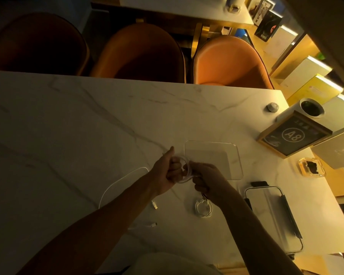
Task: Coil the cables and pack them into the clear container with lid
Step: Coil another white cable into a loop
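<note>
Lower centre of frame, on white marble table (87, 120): clear shallow plastic container (213, 158), empty; clear lid with dark clips (274, 217) at lower right. Left hand (168, 171) fisted round thin white cable coil (184, 171), right hand (206, 178) pinching its rim. Light, limp, springy, probably slippery: best gripped across all loops. Loose tail (115, 185) trailing left; smaller finished coil (204, 207) below.

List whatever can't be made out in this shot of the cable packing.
- Head view: the coiled cable is partly hidden inside the left hand and right hand; its loop count and plug ends cannot be told.
- The small coil on the table is partly covered by the right forearm.
- The loose white cable runs under the left forearm; its full path is hidden.
- The clear container is dim and transparent; contents unclear.
</note>
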